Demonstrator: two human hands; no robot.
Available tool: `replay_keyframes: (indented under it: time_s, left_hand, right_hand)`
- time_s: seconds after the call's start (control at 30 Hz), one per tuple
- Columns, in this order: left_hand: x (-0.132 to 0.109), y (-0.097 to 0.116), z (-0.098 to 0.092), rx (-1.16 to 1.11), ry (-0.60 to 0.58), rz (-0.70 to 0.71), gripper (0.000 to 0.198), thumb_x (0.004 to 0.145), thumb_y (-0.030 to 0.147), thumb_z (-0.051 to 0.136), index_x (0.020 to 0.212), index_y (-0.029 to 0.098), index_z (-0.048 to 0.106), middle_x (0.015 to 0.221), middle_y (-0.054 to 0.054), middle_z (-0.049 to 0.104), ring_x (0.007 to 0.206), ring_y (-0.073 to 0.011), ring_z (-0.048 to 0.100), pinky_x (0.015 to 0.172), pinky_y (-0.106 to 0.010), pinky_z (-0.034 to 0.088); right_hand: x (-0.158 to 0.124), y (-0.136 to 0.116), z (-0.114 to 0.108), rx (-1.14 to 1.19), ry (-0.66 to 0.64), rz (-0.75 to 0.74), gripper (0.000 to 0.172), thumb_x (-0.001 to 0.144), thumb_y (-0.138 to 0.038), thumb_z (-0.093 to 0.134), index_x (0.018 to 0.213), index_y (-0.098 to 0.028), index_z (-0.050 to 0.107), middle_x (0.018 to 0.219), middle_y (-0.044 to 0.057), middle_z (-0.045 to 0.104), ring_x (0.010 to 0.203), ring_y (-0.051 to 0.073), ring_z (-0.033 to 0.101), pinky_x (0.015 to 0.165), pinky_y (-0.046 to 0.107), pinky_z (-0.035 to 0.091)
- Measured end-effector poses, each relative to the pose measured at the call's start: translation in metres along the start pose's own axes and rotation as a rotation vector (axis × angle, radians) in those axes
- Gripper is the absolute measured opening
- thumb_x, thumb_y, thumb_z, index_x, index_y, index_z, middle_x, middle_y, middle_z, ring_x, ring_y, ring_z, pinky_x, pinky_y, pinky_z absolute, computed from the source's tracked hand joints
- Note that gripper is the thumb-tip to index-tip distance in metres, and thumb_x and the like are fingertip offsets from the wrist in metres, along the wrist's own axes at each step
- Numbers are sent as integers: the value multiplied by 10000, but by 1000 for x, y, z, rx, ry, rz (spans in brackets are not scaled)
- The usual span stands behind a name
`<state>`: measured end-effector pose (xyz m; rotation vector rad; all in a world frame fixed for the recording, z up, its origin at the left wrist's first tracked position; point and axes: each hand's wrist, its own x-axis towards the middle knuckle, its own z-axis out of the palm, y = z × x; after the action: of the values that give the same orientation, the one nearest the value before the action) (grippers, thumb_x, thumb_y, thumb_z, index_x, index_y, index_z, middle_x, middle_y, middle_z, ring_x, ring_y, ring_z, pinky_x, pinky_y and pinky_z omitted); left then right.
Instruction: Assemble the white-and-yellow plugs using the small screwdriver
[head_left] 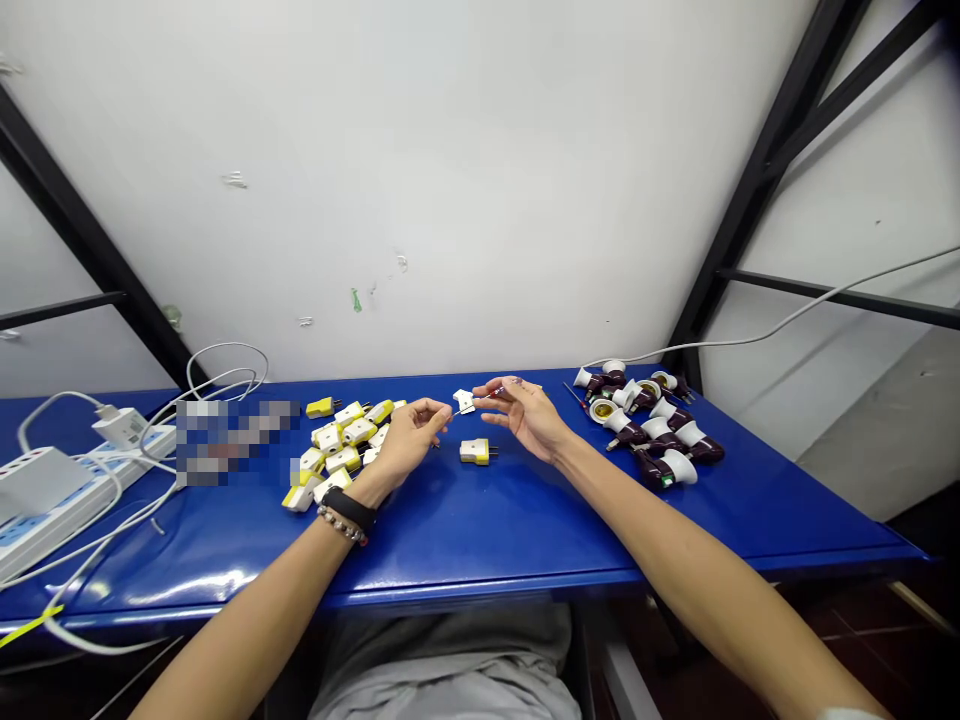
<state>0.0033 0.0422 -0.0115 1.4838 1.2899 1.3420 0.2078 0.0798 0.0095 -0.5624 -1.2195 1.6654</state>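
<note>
A thin screwdriver (pixel 489 396) spans the gap between my two hands above the blue table. My right hand (pixel 529 415) pinches its handle between thumb and forefinger, the other fingers loosely spread. The shaft's tip meets the pinched thumb and fingertips of my left hand (pixel 411 432); anything small held there is too tiny to make out. Below the hands, a white and yellow two-pin plug (pixel 474 452) lies on the table, prongs pointing right. Behind the screwdriver lies a white plastic piece (pixel 464 401), partly covered by the right fingers.
Several white and yellow plugs (pixel 343 459) are heaped at the left. Several dark bulb holders with white collars (pixel 661 434) cluster at the right, beside another screwdriver (pixel 576 397). A power strip (pixel 82 490) with loose white cables occupies the blue table's (pixel 525 530) left end.
</note>
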Motion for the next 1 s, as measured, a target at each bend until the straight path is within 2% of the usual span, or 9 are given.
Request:
replay_keyframes:
  time_s: [0.17, 0.33, 0.53, 0.7, 1.0]
  left_hand:
    - [0, 0, 0, -46, 38, -18, 520, 699, 640, 742, 866, 152, 679, 800, -45, 679, 730, -161, 601, 586, -241, 468]
    - [0, 1, 1, -89, 14, -29, 518, 671, 603, 788, 896, 145, 699, 834, -64, 708, 745, -165, 608, 600, -243, 470]
    - [0, 1, 0, -90, 74, -42, 569, 652, 655, 774, 919, 156, 707, 862, -69, 718, 769, -181, 625, 599, -250, 470]
    - [1, -1, 0, -62, 51, -25, 543, 676, 643, 765, 912, 156, 720, 864, -76, 733, 779, -192, 631, 618, -263, 474]
    - [-2, -1, 5, -88, 12, -9, 487, 722, 595, 763, 908, 148, 709, 826, -70, 722, 712, -165, 613, 589, -247, 463]
  right_hand:
    - [0, -4, 1, 28, 17, -20, 231, 916, -411, 641, 880, -185, 671, 1056, 89, 746, 975, 201, 723, 807, 309, 570]
    - [-1, -5, 3, 40, 8, -2, 217, 921, -388, 633, 868, -184, 681, 1072, 91, 746, 970, 198, 719, 805, 307, 574]
    - [-1, -6, 3, 39, 33, -30, 218, 926, -386, 623, 867, -184, 682, 1055, 86, 750, 978, 200, 724, 815, 309, 576]
    - [0, -6, 0, -1, 14, -32, 232, 924, -418, 630, 887, -193, 672, 1082, 87, 747, 989, 205, 726, 807, 305, 573]
    - [-2, -8, 3, -18, -8, -70, 277, 876, -464, 693, 883, -188, 668, 1033, 75, 750, 906, 181, 733, 764, 279, 582]
